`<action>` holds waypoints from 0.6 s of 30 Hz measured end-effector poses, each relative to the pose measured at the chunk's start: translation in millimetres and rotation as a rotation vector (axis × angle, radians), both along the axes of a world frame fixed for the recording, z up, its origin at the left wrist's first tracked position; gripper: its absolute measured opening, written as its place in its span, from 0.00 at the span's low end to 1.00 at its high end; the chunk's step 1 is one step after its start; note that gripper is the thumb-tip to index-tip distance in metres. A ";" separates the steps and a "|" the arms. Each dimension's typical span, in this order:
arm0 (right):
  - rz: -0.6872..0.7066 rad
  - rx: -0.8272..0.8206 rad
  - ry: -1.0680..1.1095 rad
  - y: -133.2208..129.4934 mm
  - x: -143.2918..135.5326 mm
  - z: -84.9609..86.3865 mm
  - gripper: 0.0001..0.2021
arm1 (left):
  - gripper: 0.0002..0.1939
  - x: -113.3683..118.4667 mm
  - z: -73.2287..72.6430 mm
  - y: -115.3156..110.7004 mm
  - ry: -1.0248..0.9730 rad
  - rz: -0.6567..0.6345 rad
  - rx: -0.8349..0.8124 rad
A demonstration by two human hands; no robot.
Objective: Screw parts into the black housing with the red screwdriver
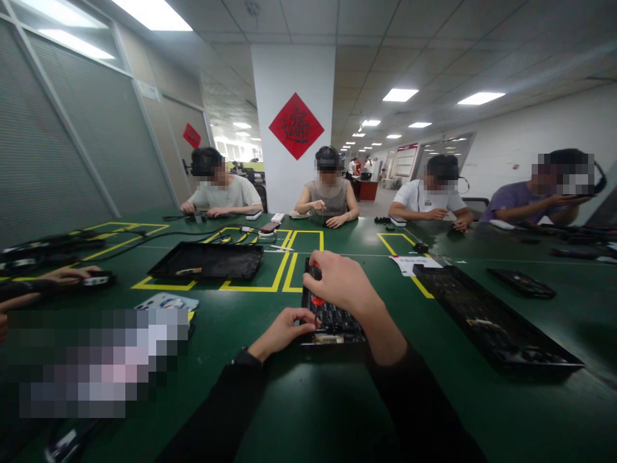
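Screwdriver stands roughly upright over a black case, showing a bit of red handle and a dark shaft that points down into the case's near end. The right hand has its grip clenched around the top of this tool, hiding most of the handle. The left hand reaches over the case's left edge, thumb and forefinger beside the shaft; whether its grip pinches anything cannot be told. The case lies on the green desk, right in front of the person and partly covered by both hands. Dark ribbed shapes fill it, and a pale strip lies along its near edge.

Farther off to the left, near yellow tape, lies a wide black tray with a small tan piece in it. To the right sits a long black tray, a white paper just beside its far end and a smaller dark panel beyond it. At far left, a co-worker's hand touches a black-and-white device. Four people sit along the opposite side, in front of a white pillar bearing a red diamond sign.
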State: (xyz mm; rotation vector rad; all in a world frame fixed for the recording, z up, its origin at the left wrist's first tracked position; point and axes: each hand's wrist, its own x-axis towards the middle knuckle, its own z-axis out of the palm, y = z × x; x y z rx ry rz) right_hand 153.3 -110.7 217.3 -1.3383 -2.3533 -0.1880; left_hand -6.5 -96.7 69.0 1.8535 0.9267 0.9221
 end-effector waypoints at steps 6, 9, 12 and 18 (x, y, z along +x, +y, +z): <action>-0.043 -0.002 0.032 1.9 -1.5 -1.5 0.23 | 0.09 4.1 -5.0 1.3 -0.013 0.064 0.029; -0.036 0.008 0.004 1.8 -1.2 -2.2 0.16 | 0.09 4.2 -4.7 1.9 -0.019 0.066 0.025; -0.010 0.002 -0.022 -1.0 -0.8 -1.4 0.12 | 0.09 2.2 -1.1 0.9 -0.023 0.014 -0.002; 0.036 -0.013 -0.006 -7.2 -2.0 2.2 0.15 | 0.10 -0.2 3.0 -1.1 -0.001 -0.032 -0.026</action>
